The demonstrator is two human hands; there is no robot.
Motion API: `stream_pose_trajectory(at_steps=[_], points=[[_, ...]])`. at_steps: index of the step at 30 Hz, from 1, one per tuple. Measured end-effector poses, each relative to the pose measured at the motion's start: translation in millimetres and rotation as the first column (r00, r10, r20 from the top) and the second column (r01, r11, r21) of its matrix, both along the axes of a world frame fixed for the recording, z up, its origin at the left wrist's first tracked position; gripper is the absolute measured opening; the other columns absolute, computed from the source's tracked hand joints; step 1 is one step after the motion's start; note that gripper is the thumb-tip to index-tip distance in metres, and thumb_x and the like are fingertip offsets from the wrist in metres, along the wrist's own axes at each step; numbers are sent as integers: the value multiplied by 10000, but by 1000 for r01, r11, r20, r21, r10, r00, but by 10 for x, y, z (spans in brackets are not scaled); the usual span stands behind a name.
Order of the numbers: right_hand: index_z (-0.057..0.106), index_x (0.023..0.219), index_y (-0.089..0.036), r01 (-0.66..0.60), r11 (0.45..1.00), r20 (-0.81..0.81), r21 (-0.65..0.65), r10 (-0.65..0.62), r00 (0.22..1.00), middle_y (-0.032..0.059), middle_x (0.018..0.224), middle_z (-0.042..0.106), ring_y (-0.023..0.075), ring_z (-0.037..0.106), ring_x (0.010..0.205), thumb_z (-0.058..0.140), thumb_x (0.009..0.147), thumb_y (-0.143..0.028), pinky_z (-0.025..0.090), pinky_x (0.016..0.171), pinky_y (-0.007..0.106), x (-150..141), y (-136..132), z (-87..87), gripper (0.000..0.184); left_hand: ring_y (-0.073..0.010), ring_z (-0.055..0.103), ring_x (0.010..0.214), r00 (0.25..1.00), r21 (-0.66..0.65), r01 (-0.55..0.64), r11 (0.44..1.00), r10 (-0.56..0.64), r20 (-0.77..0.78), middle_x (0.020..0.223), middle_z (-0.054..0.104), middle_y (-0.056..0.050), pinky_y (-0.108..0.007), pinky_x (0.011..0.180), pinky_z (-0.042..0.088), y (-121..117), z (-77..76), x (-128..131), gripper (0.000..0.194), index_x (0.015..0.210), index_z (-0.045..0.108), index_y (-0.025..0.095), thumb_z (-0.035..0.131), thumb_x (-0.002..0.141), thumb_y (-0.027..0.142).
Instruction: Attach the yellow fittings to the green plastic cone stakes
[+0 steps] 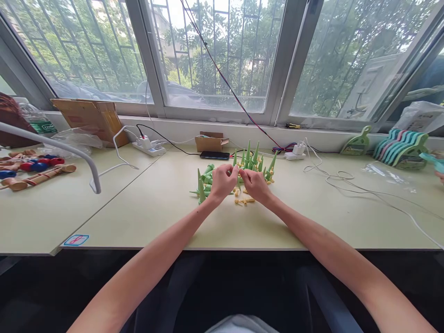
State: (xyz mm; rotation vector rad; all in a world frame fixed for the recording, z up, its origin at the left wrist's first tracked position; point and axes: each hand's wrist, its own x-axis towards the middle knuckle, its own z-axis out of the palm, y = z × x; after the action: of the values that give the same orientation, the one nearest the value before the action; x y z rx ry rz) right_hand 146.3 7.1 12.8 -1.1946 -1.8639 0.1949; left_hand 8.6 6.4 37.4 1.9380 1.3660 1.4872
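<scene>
My left hand [224, 181] and my right hand [256, 184] meet over the table, fingers closed in a pinch. A small green cone [239, 186] shows just below the left fingertips and appears held there. What the right fingertips pinch is too small to make out. Behind the hands, several green cones [255, 153] stand upright with small yellow pieces among them. More green cones [201, 190] stand and lie to the left of my left hand. Loose yellow pegs [244, 201] lie on the table just in front of the hands.
A phone [215, 155] lies before a small open cardboard box [210, 141]. Power strips [149, 147] and white cables [340, 175] run along the table [138, 222]. Wooden toys [38, 166] lie left; pastel dustpan-like items [400, 147] stand right, near another person's hand [440, 176].
</scene>
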Motion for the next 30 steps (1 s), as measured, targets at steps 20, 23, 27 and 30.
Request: stream_pose_trajectory(at_steps=[20, 23, 27, 30], points=[[290, 757, -234, -166, 986, 4, -27, 166, 986, -49, 598, 443, 111, 314, 510, 337, 989, -512, 260, 532, 239, -4, -52, 22, 365, -114, 384, 461, 997, -37, -12, 999, 15, 76, 425, 394, 28, -267, 537, 316, -17, 35, -14, 418, 499, 412, 195, 501, 865, 375], [284, 724, -232, -99, 995, 8, -28, 100, 995, -45, 564, 405, 116, 296, 507, 325, 987, -508, 238, 528, 250, -3, -30, 7, 384, -114, 397, 456, 997, -49, 13, 999, -9, 80, 423, 401, 25, -265, 527, 308, -27, 35, -9, 437, 500, 417, 193, 488, 882, 394], [309, 640, -221, -30, 1000, 5, -9, 30, 1000, -20, 541, 389, 122, 315, 513, 281, 987, -534, 229, 533, 267, 6, 7, 1, 468, -114, 406, 447, 996, -60, 54, 997, -50, 72, 423, 409, 21, -263, 517, 305, -55, 39, 7, 467, 513, 443, 190, 446, 914, 429], [303, 586, -217, -3, 1000, -11, -12, 3, 1000, -10, 515, 376, 122, 313, 502, 266, 983, -544, 226, 531, 277, 8, 16, 17, 516, -113, 415, 444, 995, -68, 70, 995, -65, 70, 424, 418, 18, -260, 512, 310, -69, 43, 19, 478, 514, 441, 188, 444, 919, 443]])
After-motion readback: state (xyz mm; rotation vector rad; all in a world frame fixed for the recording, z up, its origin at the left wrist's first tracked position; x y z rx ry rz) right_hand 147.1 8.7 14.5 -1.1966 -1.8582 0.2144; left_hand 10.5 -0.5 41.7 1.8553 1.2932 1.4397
